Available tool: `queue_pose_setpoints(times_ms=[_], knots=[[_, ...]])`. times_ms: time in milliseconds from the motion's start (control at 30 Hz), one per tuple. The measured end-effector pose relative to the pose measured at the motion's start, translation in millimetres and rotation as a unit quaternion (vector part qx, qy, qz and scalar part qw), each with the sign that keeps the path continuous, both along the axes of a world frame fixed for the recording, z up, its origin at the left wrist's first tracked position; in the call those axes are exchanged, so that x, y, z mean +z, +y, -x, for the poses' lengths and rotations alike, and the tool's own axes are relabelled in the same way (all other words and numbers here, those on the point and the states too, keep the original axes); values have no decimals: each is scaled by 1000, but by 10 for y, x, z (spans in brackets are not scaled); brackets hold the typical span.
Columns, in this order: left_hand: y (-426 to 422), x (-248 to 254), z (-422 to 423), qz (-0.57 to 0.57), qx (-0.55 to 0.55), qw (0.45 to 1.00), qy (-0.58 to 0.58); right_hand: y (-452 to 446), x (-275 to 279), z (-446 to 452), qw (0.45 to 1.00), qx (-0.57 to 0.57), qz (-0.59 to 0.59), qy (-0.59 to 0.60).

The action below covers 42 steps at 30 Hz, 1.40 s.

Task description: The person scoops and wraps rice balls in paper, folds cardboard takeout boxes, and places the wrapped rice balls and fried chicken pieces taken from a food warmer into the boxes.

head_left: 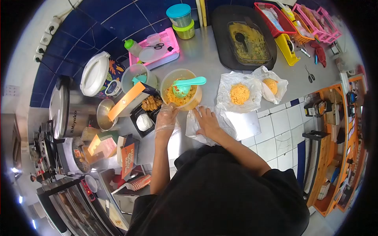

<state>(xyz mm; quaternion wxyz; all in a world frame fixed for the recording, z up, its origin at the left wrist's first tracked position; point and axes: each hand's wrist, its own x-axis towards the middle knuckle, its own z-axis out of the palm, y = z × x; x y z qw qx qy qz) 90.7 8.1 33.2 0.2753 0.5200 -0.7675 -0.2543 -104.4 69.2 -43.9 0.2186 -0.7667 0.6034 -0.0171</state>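
Note:
My left hand [167,118], in a clear plastic glove, is at the near side of a translucent tub [163,89] of orange-yellow rice. Its fingers are bunched together at the tub's wall; what they hold, if anything, is hidden. A turquoise rice scoop [189,82] rests in the tub. My bare right hand [207,123] lies with fingers spread on a sheet of white wrapping paper [221,118]. To the right, two mounds of rice [239,94] sit on opened paper. Left of my gloved hand is a black tray [138,114] with a white lump and browned food pieces.
A dark roasting pan [223,47] holds a glass dish with yellow-green food and a black spoon. At the back stand a pink basket [173,39] and stacked lidded tubs [180,19]. An orange-sided box [126,100], metal bowl [103,120] and rice cooker [95,74] crowd the left.

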Motion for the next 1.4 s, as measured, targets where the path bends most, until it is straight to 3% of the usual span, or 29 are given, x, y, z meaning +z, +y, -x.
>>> queue_pose_setpoints(times_ms=[133, 267, 367, 400, 467, 500, 533, 567, 633, 667, 700, 733, 767, 833, 867, 967, 1033, 1167, 1233, 1267, 1333, 1400], knots=[[36, -123, -52, 6, 3, 999, -51, 89, -58, 31, 997, -30, 29, -69], [159, -106, 19, -46, 15, 998, -37, 99, -158, 32, 998, -18, 46, -49], [249, -259, 2, -7, 21, 999, -45, 122, -187, 75, 993, -26, 84, -79], [265, -236, 26, -8, 22, 999, -45, 121, -154, 135, 991, -17, 73, -114], [265, -175, 40, 99, 4, 993, -67, 118, -62, 275, 987, 2, 65, -147], [262, -250, 73, 107, 17, 992, -65, 84, 228, 393, 986, -20, -44, -162], [264, -417, 139, 86, 88, 982, 146, 6, 547, 479, 973, -40, -151, -170], [233, -445, 89, 48, 126, 967, 215, -80, 905, 530, 976, -23, -143, -164], [157, -337, 55, -10, 203, 908, 365, -167, 1452, 534, 965, -96, -15, -245], [48, -198, 63, -151, 259, 907, 296, -306, 1486, 451, 968, -81, -14, -238], [22, -182, 109, -159, 283, 907, 268, -476, 1499, 343, 976, -11, 141, -168], [-4, -173, 152, -169, 306, 906, 239, -598, 1474, 264, 949, 62, 293, -97], [-31, -155, 199, -179, 328, 903, 210, -694, 1311, 201, 947, 77, 298, -92], [-143, -165, 204, 8, 240, 965, 107, -940, 906, 74, 941, 149, 300, 42], [-160, -190, 202, 11, 242, 959, 148, -988, 851, 57, 938, 153, 308, 45], [-112, -114, 249, -36, 284, 948, 142, -1084, 825, 4, 947, 152, 264, 102], [-126, -194, 265, -32, 290, 936, 197, -1096, 957, -97, 983, 16, 135, 122], [-163, -241, 250, -43, 258, 941, 214, -1229, 406, -425, 961, 20, 121, 248], [-163, -69, 249, -112, 254, 935, 220, -1196, 443, -526, 935, 92, 146, 311], [-142, -146, 238, -118, 250, 937, 213, -1202, 478, -468, 938, 87, 138, 306], [-190, -288, 250, -62, 266, 936, 220, -1300, 643, -183, 970, 222, 2, 102], [-183, -260, 273, -46, 260, 942, 207, -1246, 706, -52, 962, 246, 19, 116]])
